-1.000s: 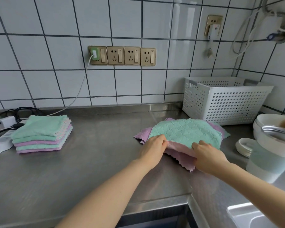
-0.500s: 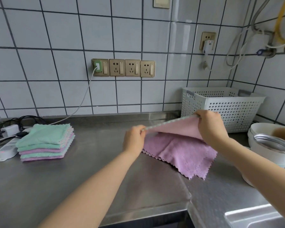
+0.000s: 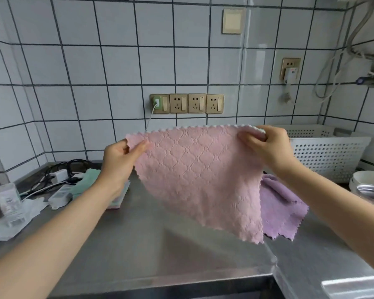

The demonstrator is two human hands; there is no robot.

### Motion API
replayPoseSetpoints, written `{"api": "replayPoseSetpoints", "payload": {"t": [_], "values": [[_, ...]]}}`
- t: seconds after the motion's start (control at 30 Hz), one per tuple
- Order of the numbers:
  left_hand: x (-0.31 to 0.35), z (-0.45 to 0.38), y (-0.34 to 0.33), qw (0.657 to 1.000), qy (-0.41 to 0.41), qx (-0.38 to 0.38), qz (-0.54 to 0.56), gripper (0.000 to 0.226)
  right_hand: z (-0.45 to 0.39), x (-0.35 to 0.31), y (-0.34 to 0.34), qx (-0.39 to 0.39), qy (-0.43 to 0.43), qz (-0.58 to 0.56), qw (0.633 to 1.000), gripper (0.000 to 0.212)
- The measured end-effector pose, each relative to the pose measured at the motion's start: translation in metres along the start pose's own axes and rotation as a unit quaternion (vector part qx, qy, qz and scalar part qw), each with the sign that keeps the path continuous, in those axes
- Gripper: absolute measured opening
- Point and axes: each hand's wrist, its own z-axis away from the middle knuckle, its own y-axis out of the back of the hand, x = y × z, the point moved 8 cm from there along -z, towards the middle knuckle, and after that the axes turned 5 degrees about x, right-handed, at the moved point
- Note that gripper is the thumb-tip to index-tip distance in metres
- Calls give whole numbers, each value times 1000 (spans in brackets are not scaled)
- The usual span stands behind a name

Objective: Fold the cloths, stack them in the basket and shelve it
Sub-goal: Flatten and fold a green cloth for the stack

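A pink quilted cloth (image 3: pixel 201 180) hangs spread out in the air above the steel counter. My left hand (image 3: pixel 119 160) pinches its top left corner and my right hand (image 3: pixel 268 145) pinches its top right corner. Behind it a purple cloth (image 3: pixel 283 210) lies unfolded on the counter. A stack of folded green and pink cloths (image 3: pixel 89 182) sits at the left, partly hidden by my left wrist. The white perforated basket (image 3: pixel 324 152) stands at the back right against the wall.
A power strip, chargers and cables (image 3: pixel 58 186) lie at the far left beside a small white box (image 3: pixel 7 197). Bowls and a metal lid (image 3: pixel 369 186) sit right of the basket. Wall sockets (image 3: pixel 187 103) are behind. The counter edge (image 3: pixel 160 281) runs along the front.
Both hands lifted the top cloth off the purple one, raised it to chest height and turned it so its pink side hangs facing me. The view tilted upward.
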Motion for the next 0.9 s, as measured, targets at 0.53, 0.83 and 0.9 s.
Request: {"api": "replayPoseSetpoints", "payload": {"t": [0.53,0.83,0.9], "values": [[-179,16,55,928,274,-131,-216,21,73,108,-147,-282,-114,264,915,26],[-199,-13,32,954,174,-66,-234,19,79,141,-180,-209,-306,49,928,23],[-207,-4,18,931,120,-168,-301,66,88,142,-190,-252,-272,81,925,46]]}}
